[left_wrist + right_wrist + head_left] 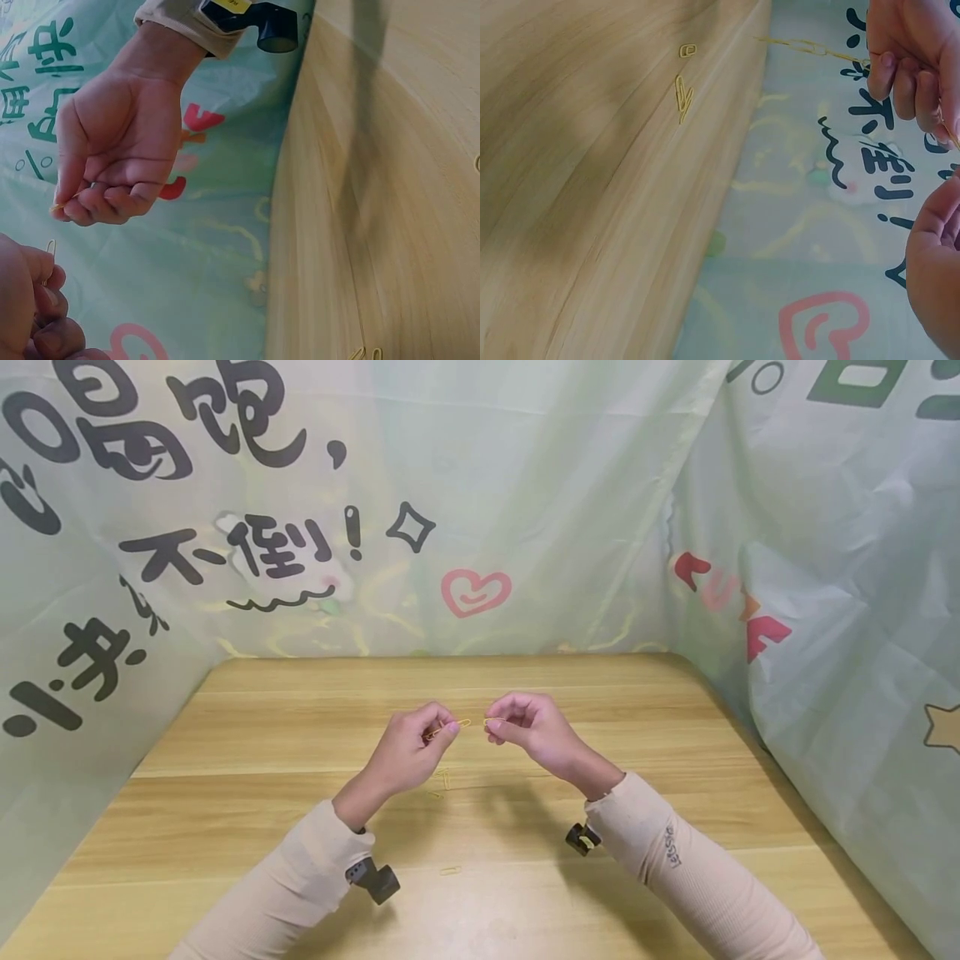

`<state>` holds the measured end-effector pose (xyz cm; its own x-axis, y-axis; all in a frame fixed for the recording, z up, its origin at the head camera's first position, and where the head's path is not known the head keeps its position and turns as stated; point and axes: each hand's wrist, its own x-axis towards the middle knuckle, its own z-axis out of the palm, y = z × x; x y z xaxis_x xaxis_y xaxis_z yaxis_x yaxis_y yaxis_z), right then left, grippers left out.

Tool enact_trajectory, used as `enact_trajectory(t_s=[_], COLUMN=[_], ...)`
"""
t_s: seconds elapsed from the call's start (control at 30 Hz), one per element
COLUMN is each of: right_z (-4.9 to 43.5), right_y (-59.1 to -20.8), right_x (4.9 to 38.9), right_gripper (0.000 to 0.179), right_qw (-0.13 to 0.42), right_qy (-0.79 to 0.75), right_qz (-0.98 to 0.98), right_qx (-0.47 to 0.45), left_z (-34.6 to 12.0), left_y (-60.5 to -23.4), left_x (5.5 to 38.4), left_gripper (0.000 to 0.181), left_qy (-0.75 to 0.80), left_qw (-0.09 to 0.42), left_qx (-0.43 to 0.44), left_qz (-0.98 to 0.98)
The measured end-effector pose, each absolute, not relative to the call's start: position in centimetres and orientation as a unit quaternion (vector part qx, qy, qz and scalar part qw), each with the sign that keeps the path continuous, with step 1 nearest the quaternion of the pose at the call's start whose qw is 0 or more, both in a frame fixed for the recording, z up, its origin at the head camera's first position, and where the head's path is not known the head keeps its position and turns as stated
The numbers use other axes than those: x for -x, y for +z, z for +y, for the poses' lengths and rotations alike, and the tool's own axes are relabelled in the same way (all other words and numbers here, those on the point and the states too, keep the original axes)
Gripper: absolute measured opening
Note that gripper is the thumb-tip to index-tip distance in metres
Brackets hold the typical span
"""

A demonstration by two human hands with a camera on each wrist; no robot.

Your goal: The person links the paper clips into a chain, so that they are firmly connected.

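Observation:
My left hand (408, 747) pinches a yellow paper clip (463, 723) between thumb and forefinger, its rounded end sticking out to the right. From that hand trails a chain of linked yellow paper clips (810, 46), best seen in the right wrist view. Facing it, my right hand (536, 731) pinches another yellow paper clip (492, 721) between thumb and fingertips. The two clips point at each other with a small gap between. Both hands are raised above the wooden table (637, 710). Fingers cover most of the right hand's clip in the left wrist view.
Loose yellow paper clips (446, 779) lie on the table below the hands. A single paper clip (450, 871) lies closer to the front. A printed pale green curtain (525, 510) stands behind the table and along its sides.

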<state>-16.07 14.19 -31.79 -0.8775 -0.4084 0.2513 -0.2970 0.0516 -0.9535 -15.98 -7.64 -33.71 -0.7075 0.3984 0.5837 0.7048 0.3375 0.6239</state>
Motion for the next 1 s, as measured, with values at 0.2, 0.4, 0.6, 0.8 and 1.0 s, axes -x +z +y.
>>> enact_trajectory(t_s=[0.2,0.4,0.6,0.8,1.0], right_z=[14.39,14.46,14.45,14.55,14.64], right_y=[-31.98,-31.79,-31.47,-31.67,-32.04], right_x=[16.08,15.89,15.79,15.87,15.89], right_gripper=[0.011,0.005,0.016,0.037,0.035], right_qw=[0.028,0.067,0.094,0.085,0.076], right_qy=[-0.627,-0.650,-0.675,-0.664,-0.658], right_qz=[0.741,0.709,0.689,0.703,0.698], right_qx=[0.239,0.266,0.247,0.242,0.271], left_z=[-7.60,-7.54,-7.54,-7.50,-7.45], left_y=[-33.80,-33.97,-34.05,-34.05,-34.16], left_x=[15.99,16.00,16.03,16.03,16.10], left_gripper=[0.007,0.007,0.008,0.008,0.008], left_qy=[-0.461,-0.458,-0.460,-0.463,-0.465], left_qw=[0.164,0.161,0.161,0.159,0.157], left_qx=[0.349,0.345,0.344,0.344,0.345], left_qz=[-0.799,-0.804,-0.803,-0.801,-0.800])
